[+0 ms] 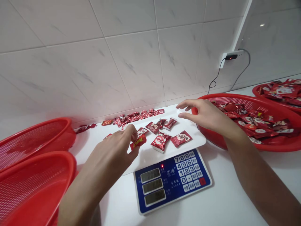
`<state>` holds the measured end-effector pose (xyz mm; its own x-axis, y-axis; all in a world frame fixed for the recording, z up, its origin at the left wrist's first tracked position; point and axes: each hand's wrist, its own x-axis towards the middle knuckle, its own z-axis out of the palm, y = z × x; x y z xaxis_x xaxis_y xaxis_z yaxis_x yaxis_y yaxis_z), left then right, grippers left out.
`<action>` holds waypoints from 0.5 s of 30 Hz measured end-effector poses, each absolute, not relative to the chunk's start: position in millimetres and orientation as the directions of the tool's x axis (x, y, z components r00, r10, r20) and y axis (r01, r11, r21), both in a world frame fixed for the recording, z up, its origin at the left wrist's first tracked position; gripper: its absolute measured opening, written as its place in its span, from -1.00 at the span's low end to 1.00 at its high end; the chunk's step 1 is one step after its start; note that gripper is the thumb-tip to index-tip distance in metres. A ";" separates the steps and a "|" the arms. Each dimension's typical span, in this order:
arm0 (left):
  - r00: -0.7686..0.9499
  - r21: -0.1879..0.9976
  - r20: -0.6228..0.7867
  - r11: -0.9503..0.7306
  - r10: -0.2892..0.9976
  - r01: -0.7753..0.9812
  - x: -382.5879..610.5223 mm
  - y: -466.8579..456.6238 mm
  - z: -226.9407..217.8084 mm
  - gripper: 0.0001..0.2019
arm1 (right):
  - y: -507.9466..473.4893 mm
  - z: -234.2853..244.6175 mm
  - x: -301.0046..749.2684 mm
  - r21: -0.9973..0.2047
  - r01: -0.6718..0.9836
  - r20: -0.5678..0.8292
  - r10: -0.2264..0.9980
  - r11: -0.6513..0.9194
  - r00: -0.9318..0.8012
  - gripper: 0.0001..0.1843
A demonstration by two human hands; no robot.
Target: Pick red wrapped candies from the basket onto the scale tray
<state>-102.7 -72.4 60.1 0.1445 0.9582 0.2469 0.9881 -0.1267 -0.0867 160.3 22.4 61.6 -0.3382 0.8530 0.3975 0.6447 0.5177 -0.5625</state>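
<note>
You are working in bright, even light, with a small glare spot shining on the glossy wall tiles [261, 25] and soft shadows falling beside the digital scale [171, 182]. The wide lens is bending the lines toward the edges, while the centre is staying fairly sharp.

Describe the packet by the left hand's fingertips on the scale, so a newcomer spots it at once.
Find the blue-faced digital scale and its white platform. At the platform's front left edge, just under the fingertips of the left hand, lies a small red wrapped packet. It alone shows yellow lettering; its neighbours carry white print.
</note>
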 end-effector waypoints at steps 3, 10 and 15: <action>0.134 -0.085 0.179 -0.120 0.975 0.989 -103.1 -70.1 57.5 -0.94 | 21.6 62.2 161.6 -0.561 0.650 0.391 0.856 0.512 -0.337 -0.68; 0.163 -0.110 0.003 -0.162 0.987 0.981 -90.5 -61.9 49.7 -0.86 | 18.3 66.8 157.4 -0.566 0.673 0.325 0.879 0.476 -0.348 -0.68; 0.172 -0.018 0.040 -0.172 0.984 0.985 -93.7 -58.0 48.8 -0.89 | 17.7 67.1 157.9 -0.580 0.685 0.249 0.897 0.441 -0.366 -0.62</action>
